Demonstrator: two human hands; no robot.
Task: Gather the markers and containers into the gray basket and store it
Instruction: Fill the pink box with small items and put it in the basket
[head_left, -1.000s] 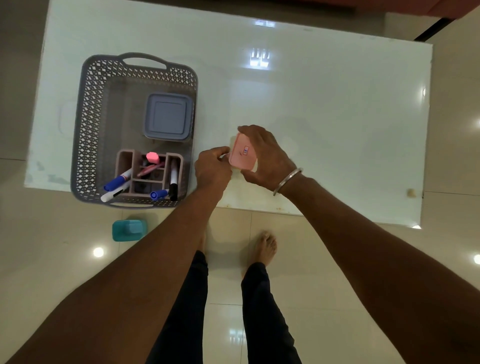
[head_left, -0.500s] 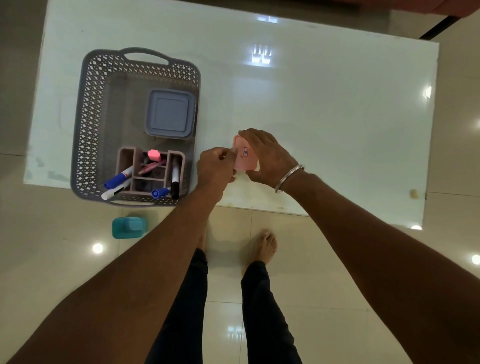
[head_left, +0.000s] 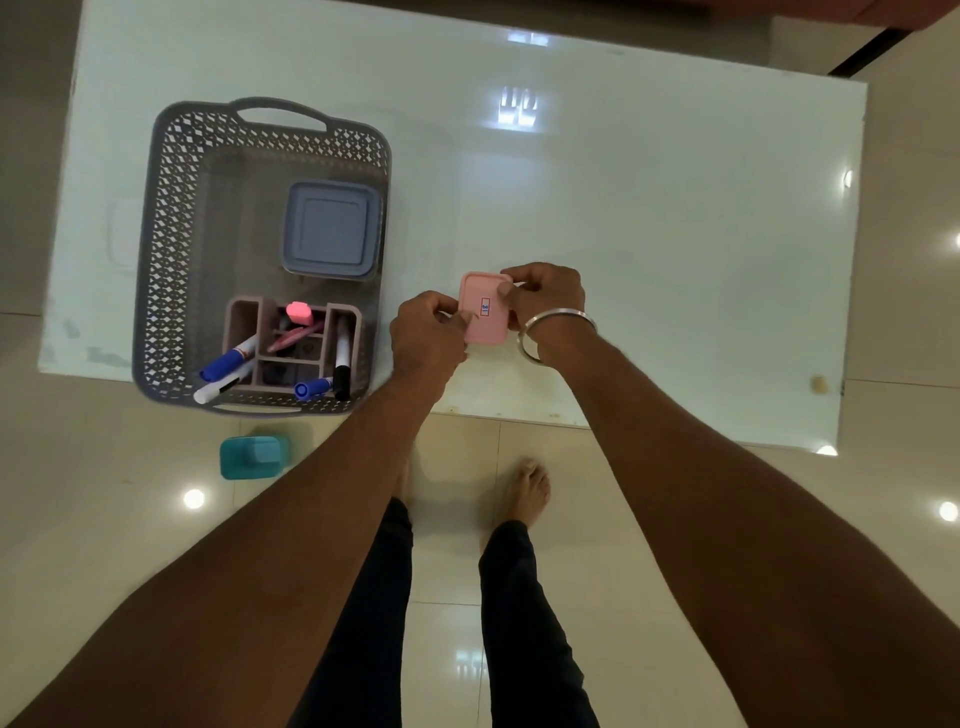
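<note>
A pink box (head_left: 484, 307) is gripped between the left hand (head_left: 427, 332) and right hand (head_left: 545, 293) above the white worktop (head_left: 649, 208), just right of the gray basket (head_left: 171, 249), where markers (head_left: 228, 358) and a lidded container (head_left: 330, 228) are kept.

1. Basket (head_left: 161, 249): gray, lattice-walled, with arched handles at its far and near ends; it stands on the table at the left of the frame, its near end at the table's edge.
2. Gray container (head_left: 330, 228): square, lid on, flat in the basket's far right part.
3. Organizer (head_left: 244, 317): dusty pink, divided into compartments, in the basket's near part.
4. Markers (head_left: 228, 359): blue-capped, white, black and pink ones lean in the organizer's compartments.
5. Pink container (head_left: 484, 307): small, rectangular, lid with a little label, held at centre frame just right of the basket.
</note>
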